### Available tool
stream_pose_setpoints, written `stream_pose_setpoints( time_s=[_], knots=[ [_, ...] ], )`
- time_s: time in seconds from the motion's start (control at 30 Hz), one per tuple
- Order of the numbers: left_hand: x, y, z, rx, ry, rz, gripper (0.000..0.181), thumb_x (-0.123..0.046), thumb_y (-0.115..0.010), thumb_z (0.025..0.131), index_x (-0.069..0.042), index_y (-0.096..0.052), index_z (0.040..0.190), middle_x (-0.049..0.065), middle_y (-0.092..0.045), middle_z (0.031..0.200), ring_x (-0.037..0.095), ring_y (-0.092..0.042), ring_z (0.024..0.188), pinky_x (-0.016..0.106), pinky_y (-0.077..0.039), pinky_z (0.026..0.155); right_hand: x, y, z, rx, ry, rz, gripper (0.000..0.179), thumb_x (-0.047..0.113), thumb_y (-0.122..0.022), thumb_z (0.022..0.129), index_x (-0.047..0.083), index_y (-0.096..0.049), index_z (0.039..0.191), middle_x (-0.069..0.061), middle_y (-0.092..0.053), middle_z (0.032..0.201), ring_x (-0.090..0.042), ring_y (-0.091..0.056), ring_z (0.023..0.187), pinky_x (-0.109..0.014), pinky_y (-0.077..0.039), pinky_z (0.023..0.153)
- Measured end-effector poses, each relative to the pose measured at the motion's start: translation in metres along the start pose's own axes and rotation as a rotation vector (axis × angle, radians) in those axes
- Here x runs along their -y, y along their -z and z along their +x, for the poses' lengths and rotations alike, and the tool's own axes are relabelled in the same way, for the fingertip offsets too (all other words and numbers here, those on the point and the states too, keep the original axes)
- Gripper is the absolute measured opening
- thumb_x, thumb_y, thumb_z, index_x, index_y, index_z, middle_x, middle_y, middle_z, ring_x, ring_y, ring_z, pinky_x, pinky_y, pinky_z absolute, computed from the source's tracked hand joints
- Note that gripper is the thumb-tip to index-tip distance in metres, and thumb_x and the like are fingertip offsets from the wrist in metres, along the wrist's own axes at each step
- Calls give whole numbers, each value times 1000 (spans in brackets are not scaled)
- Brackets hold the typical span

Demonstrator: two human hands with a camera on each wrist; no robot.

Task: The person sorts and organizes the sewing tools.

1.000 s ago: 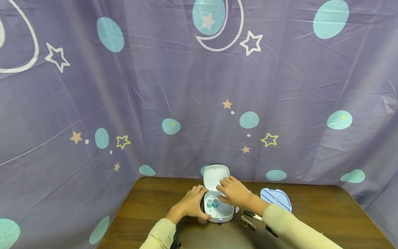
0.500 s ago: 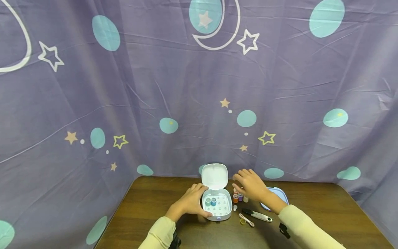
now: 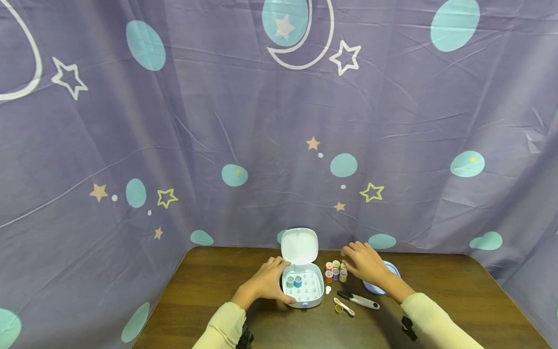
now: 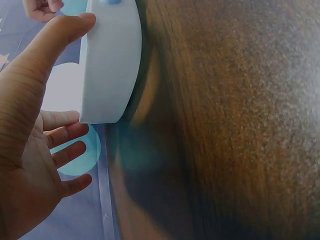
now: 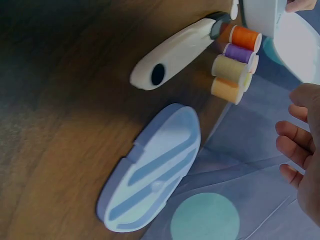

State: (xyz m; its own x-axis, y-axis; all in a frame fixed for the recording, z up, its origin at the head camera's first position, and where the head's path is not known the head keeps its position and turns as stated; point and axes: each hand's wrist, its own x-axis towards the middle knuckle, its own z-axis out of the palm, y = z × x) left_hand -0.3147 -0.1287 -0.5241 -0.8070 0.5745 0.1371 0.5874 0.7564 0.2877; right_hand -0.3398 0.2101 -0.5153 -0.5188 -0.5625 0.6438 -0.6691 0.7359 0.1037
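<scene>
A white sewing box [image 3: 317, 301] stands on the table with its lid [image 3: 300, 246] raised at the back. Inside, a pale green spool [image 3: 290, 281] and a blue spool [image 3: 298, 281] sit among rows of small pegs. My left hand [image 3: 267, 282] spans the box's left side, thumb on the front edge and fingers toward the back corner. Nothing is in my right hand [image 3: 363, 263]; it hovers with loosely bent fingers just right of a cluster of thread spools. Orange [image 5: 245, 39], purple [image 5: 239, 53], beige [image 5: 229, 68] and light orange [image 5: 226, 90] spools show there.
A light blue divided tray [image 5: 155, 170] lies behind my right forearm. In front of the spools is a white tool with a black end [image 3: 364, 301]. Nearer still lie a slim pale piece [image 3: 344, 307], a yellow ring [image 3: 338, 309] and a small white piece [image 3: 328, 290]. A purple curtain [image 3: 261, 203] hangs behind.
My right hand has moved from over the box out to the right, past the spools, which are now uncovered. The left hand stays at the box, and the two spools inside keep their places.
</scene>
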Motion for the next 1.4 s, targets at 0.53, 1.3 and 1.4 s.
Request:
stream_pose_setpoints(
  time_s=[0.53, 1.3, 1.4],
  knots=[
    [0, 0, -1, -5, -3, 0, 101, -59, -89, 62, -5, -55, 140, 8, -59, 127, 20, -49, 113, 41, -46, 101, 2, -6, -18, 160, -11, 21, 24, 26, -83, 74, 17, -64, 83, 5, -59, 80, -13, -52, 76, -30, -38, 67],
    [2, -2, -1, -6, 2, -33, 100, -58, -90, 62, -6, -55, 140, 7, -59, 126, 18, -49, 111, 38, -46, 99, 5, -19, -21, 202, -22, 5, 30, 38, -85, 75, 20, -62, 77, 9, -54, 76, -13, -51, 75, -33, -40, 71],
    [2, -1, -1, -6, 3, -37, 100, -58, -90, 62, -5, -55, 140, 7, -59, 127, 18, -49, 111, 38, -46, 99, 5, -19, -20, 198, -20, 6, 30, 38, -85, 75, 20, -62, 77, 9, -55, 76, -13, -52, 76, -34, -40, 71]
  ],
)
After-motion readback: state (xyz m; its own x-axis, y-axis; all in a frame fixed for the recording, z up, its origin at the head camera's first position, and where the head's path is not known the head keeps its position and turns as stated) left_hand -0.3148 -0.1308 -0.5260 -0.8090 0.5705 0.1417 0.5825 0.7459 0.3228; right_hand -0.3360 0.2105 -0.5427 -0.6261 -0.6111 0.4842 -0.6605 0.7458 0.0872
